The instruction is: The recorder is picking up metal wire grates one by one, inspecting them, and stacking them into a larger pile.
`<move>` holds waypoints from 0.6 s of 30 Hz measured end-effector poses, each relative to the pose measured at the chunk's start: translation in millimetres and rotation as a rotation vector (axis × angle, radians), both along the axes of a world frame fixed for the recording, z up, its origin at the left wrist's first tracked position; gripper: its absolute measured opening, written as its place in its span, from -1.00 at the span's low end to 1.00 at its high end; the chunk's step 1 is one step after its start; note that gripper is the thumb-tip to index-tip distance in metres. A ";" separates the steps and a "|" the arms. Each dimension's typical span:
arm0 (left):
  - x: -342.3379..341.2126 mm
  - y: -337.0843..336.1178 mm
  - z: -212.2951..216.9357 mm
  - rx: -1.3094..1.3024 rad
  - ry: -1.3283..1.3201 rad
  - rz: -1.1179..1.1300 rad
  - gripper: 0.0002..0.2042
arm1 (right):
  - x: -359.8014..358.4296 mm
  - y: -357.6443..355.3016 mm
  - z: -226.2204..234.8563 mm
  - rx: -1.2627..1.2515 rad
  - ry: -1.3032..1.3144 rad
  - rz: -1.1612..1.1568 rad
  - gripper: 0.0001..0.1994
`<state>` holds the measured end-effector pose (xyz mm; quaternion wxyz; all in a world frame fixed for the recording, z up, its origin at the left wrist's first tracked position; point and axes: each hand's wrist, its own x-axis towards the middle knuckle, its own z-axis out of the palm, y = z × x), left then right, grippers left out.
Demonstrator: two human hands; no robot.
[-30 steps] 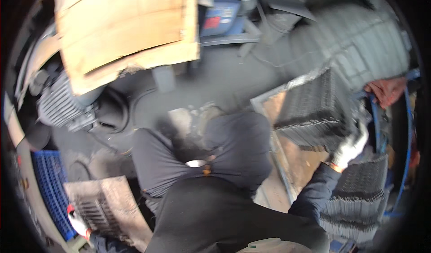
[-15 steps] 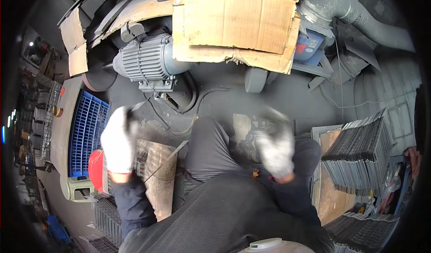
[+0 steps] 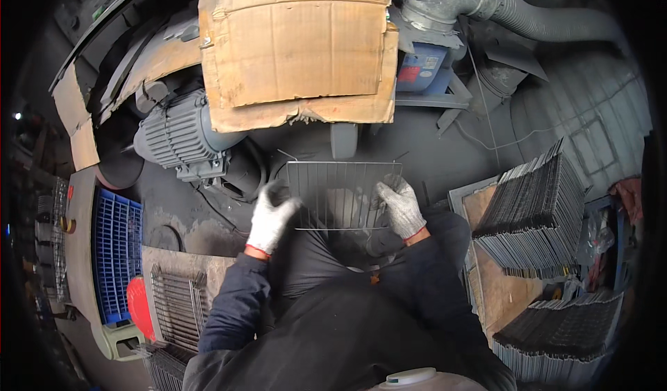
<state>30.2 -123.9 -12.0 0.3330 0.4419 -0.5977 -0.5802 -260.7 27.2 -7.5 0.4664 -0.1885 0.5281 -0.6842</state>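
Note:
A rectangular wire rack [image 3: 338,195] with thin parallel bars spans the space between my hands, above my knees. My right hand [image 3: 401,209], in a white knitted glove with a red cuff, grips its right side. At the opposite side is my left hand [image 3: 272,219], gloved the same way. Its thumb lies over the rack's left edge and its curled fingers are partly smeared by motion. Lower left, several similar wire racks [image 3: 177,301] lie on a wooden board [image 3: 217,269].
Tall stacks of wire racks [image 3: 531,214] stand on the right over a wooden board [image 3: 504,287]. Ahead are a grey electric motor [image 3: 177,130] and a cardboard-covered machine [image 3: 299,51]. A blue plastic crate [image 3: 118,252] and a red round object [image 3: 140,308] are left. A ribbed duct [image 3: 549,23] curves upper right.
My hands have come inward, and the wire rack now shows between them. The view has shifted, so the machine sits farther left and the left-hand racks are more visible.

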 end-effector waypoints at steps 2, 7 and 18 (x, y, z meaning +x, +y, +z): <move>-29.3 3.2 -31.1 0.195 0.265 -0.190 -0.52 | -18.0 8.0 -20.1 -0.041 0.037 -0.031 -0.91; -111.3 17.5 -37.3 0.231 0.327 -0.182 -0.78 | -62.4 32.3 -37.2 0.006 0.162 -0.167 -0.81; -97.4 -16.9 -70.6 0.103 0.117 -0.082 -0.89 | -36.9 -21.8 -29.6 0.058 0.111 -0.106 -0.86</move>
